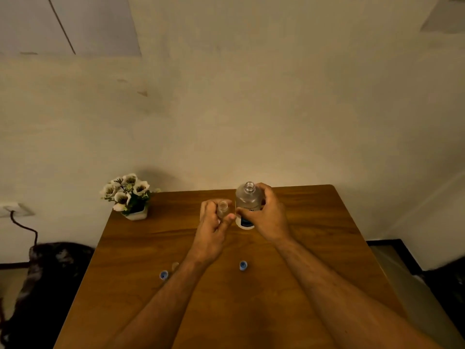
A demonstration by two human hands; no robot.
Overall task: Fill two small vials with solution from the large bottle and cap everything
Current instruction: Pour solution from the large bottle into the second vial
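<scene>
Head view, and we're at the pour: bench (314, 248) first, wooden, with the large bottle (247, 202) toward its far edge, clear, uncapped, blue label low down, upright in the right hand (269, 215), grip wrapped round its body. Just beside it the left hand (212, 227) pinches a small clear vial (223, 209), mouth open and up. Next move, I'd say: tip the bottle neck over that narrow mouth, slowly. Near the forearms lie two blue caps (243, 265) (163, 275); a second vial (175, 266), I think, partly hidden
</scene>
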